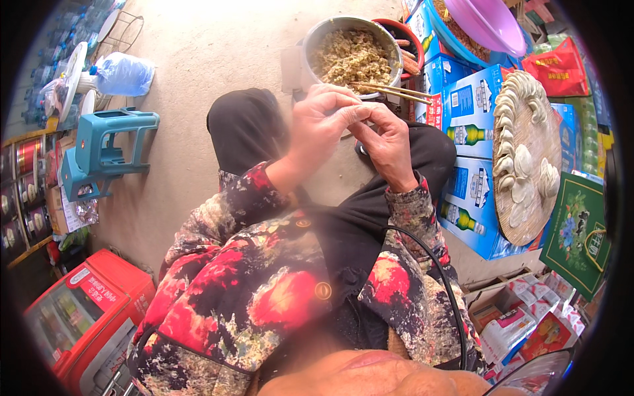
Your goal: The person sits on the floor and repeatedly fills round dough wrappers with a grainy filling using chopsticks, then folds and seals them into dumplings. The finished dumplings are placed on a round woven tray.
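My left hand (pixel 323 119) and my right hand (pixel 383 138) meet over the gap between my knees, fingertips pinched together. Whatever they hold is hidden behind the fingers. Just beyond them stands a metal bowl (pixel 308 56) of chopped filling (pixel 353 56). A pair of chopsticks (pixel 406 94) lies across its near right rim, tips toward the filling. To the right, a round board (pixel 548 145) rests on blue cartons (pixel 465 181). Folded dumplings (pixel 505 125) line its left and far edge, and flat round wrappers (pixel 522 191) lie lower down, beside a small stack (pixel 548 177).
A red basin (pixel 413 46) sits behind the bowl. Blue and purple basins (pixel 489 23) stand at the far right. Blue stools (pixel 109 145) and a water jug (pixel 125 74) are at left, a red case (pixel 99 310) at lower left. A green box (pixel 574 231) leans near the board.
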Motion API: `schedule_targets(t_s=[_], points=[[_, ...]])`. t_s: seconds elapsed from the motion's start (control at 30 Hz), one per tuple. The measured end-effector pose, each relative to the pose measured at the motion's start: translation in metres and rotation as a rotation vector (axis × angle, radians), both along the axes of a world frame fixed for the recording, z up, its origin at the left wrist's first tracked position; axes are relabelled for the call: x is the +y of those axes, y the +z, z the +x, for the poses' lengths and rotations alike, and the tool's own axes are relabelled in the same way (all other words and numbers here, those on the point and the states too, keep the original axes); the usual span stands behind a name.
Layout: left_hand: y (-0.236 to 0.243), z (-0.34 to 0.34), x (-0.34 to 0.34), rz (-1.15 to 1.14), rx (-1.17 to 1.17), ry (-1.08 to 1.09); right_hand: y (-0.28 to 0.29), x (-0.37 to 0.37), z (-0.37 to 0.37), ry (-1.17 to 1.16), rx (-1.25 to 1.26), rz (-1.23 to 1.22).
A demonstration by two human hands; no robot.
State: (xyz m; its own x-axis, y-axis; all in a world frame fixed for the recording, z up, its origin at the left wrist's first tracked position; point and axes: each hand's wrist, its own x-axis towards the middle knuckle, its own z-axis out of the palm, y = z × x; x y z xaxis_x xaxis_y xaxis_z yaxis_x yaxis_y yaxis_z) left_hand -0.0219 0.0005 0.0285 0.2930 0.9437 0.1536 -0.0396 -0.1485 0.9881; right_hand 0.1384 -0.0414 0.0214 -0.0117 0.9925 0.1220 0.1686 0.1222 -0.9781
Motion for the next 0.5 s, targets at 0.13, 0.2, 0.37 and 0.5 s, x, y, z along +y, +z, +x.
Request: schedule_targets(t_s=[0.13,0.2,0.37,0.5], points=[[0.014,0.005,0.004,-0.252,-0.147,-0.126,-0.002,0.001,0.006,-0.034,0.2,-0.165],[0.019,0.005,0.005,-0.264,0.014,-0.179,0.001,0.003,0.011,0.004,0.225,-0.134],[0.01,0.012,0.013,0.036,0.525,-0.255,-0.02,-0.002,0.021,-0.168,0.139,-0.139],[0.004,0.034,0.006,0.119,0.589,-0.142,-0.003,-0.006,0.027,-0.225,-0.076,-0.035]])
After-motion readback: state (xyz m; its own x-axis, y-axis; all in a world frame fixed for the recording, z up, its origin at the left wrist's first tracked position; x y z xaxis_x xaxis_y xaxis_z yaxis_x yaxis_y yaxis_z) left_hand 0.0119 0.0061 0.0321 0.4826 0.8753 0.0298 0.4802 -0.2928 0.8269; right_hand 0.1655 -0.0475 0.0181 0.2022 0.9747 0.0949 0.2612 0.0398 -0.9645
